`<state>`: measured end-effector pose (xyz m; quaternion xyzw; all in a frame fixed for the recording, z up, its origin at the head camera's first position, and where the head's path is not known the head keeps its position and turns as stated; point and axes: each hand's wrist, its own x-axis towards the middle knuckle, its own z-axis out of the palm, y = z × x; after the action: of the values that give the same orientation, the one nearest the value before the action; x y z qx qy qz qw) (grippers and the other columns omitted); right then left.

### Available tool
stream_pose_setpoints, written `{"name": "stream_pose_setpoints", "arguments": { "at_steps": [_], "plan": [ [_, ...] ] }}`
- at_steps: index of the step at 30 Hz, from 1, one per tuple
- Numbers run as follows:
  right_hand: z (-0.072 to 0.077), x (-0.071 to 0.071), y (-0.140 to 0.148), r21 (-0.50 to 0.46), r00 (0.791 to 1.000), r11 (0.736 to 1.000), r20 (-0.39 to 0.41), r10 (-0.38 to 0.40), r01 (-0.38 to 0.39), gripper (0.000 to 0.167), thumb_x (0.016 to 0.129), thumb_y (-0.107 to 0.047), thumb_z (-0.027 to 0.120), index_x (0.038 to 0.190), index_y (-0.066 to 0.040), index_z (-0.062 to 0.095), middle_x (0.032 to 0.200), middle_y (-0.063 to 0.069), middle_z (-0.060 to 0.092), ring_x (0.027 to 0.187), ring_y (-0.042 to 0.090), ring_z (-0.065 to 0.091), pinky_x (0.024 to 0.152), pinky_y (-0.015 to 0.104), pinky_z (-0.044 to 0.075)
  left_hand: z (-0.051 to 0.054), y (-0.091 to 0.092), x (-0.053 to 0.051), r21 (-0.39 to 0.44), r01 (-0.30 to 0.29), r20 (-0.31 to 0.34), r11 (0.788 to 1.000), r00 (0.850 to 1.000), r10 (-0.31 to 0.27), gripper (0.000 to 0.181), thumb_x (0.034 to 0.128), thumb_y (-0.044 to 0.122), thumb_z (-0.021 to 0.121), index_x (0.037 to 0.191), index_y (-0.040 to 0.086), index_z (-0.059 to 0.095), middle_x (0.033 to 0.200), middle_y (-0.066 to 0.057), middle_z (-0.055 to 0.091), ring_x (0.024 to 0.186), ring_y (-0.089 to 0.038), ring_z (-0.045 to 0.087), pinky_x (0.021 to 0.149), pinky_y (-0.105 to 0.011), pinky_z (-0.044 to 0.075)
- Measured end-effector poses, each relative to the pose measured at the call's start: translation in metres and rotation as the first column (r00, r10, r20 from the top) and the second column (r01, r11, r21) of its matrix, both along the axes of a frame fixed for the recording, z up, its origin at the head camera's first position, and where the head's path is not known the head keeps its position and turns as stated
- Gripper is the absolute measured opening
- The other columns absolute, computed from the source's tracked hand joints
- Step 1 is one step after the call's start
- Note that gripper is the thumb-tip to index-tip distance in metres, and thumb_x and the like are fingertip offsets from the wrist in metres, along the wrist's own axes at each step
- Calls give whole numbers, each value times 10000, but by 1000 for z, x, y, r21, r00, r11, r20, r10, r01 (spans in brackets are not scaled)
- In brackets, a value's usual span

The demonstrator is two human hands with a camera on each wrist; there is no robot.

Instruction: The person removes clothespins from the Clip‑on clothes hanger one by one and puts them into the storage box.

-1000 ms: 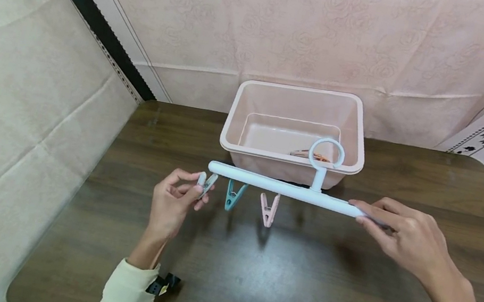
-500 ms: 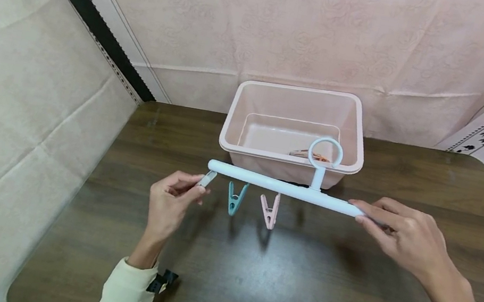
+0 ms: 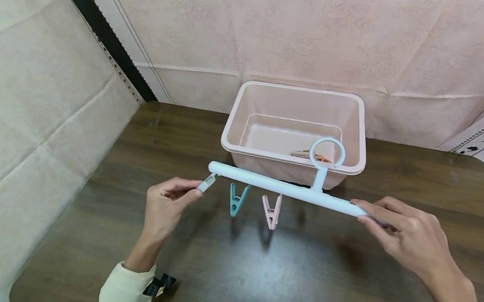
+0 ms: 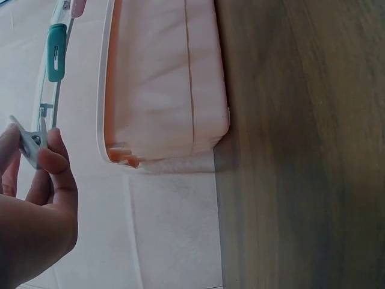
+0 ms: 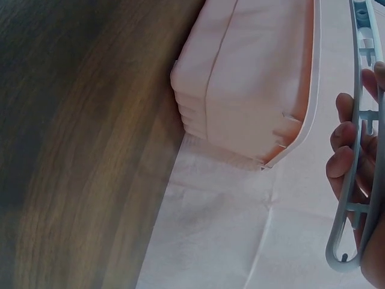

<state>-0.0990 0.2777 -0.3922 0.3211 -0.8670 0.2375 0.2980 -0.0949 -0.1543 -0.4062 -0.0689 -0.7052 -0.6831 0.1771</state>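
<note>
My right hand point(image 3: 410, 243) grips the right end of a light blue clip hanger point(image 3: 284, 187), holding it level above the table with its ring hook point(image 3: 340, 155) upward. Between thumb and fingers, my left hand point(image 3: 164, 207) pinches a pale grey clothespin point(image 3: 206, 182) just under the hanger's left end. In the left wrist view the clothespin point(image 4: 31, 142) meets a small tab below the bar; whether it is joined there I cannot tell. A teal clothespin point(image 3: 236, 204) and a pink clothespin point(image 3: 271, 214) hang from the bar to its right.
Behind the hanger, a pale pink plastic basin point(image 3: 278, 166) stands at the table's back edge. Some orange and dark clothespins point(image 3: 302, 154) lie inside it, partly hidden by its front rim. The dark wooden table point(image 3: 257, 283) meets cloth-covered walls point(image 3: 291, 35).
My left hand has drawn slightly left, and the grey clothespin has turned in its pinch. The teal clothespin has swung to hang straighter. My right hand stays almost still.
</note>
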Motion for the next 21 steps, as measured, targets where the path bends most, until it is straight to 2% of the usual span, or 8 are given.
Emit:
{"name": "stream_pose_setpoints", "arguments": {
  "at_steps": [6, 11, 16, 21],
  "plan": [
    [1, 0, 0, 0, 1000, 1000, 8, -6, 6, 454, 1004, -552, 518, 1052, -206, 809, 811, -110, 662, 527, -38, 364, 420, 197, 297, 1, -2, 2, -4, -1, -5, 1000, 1000, 1, 138, 826, -92, 767, 945, -143, 721, 764, -65, 729, 578, -137, 625, 535, -213, 504],
    [0, 0, 0, 0, 1000, 1000, -15, -18, 18, 455, 1007, -548, 515, 1039, -203, 809, 801, -101, 659, 530, -46, 355, 416, 206, 293, 1, -4, 5, 10, -4, -14, 1000, 1000, 4, 145, 814, -123, 761, 946, -157, 712, 778, -74, 731, 598, -152, 648, 541, -208, 511],
    [1, 1, -1, -3, 1000, 1000, -14, -21, 21, 470, 1003, -560, 514, 1031, -195, 810, 795, -96, 660, 522, -50, 338, 403, 202, 281, 2, -5, 6, 37, 6, -23, 999, 1000, -5, 189, 792, -146, 767, 967, -171, 698, 852, -108, 737, 669, -129, 670, 581, -209, 526],
    [2, 0, -3, -15, 999, 1000, -25, -25, 25, 492, 1000, -573, 507, 1014, -185, 811, 781, -91, 661, 515, -47, 336, 397, 201, 271, 6, -4, 5, 43, 22, -17, 999, 1000, -21, 263, 772, -175, 766, 1021, -177, 680, 933, -96, 740, 789, -162, 687, 666, -229, 554]
  ]
}}
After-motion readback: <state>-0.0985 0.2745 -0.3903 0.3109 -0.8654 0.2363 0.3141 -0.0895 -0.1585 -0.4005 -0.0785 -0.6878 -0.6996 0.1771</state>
